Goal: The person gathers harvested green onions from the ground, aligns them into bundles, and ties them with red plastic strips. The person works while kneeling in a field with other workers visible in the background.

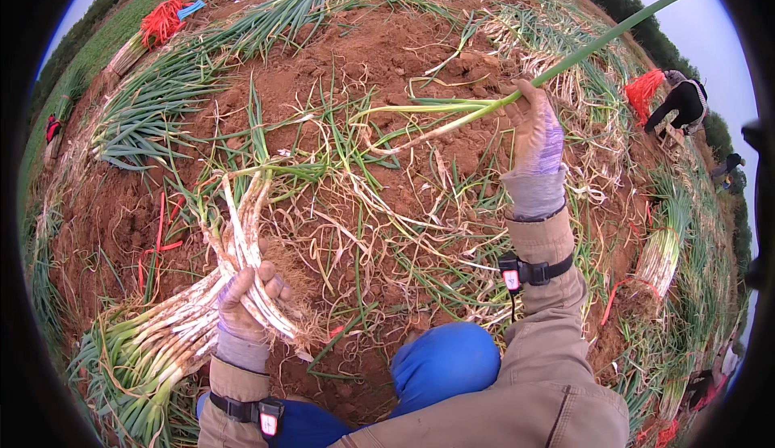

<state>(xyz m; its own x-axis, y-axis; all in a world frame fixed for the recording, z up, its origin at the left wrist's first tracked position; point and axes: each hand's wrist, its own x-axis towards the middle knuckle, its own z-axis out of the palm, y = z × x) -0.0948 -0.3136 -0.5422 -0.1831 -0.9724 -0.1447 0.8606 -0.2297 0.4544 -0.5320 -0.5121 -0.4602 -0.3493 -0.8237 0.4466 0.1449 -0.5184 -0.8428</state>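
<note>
My left hand [242, 312], in a soiled glove, grips a few green onions by their white stalks [246, 230]. Their roots [300, 327] hang toward my knee, and their green tops bend away over the soil. Beneath and beside that hand lies a heap of green onions [163, 333], leaves toward the lower left. Raised at the upper right, my right hand [536, 130] pinches a long green onion leaf [611, 39]. Paler, yellowish leaf strips [436, 130] trail from it to the left, above the scraps on the ground.
Peeled leaves and dry skins [363, 224] litter the reddish soil. More green onions [163, 91] lie at the upper left. A tied bundle [660, 254] is at the right. Red ties [162, 21] rest on another bundle. A person [684, 106] bends in the field at right.
</note>
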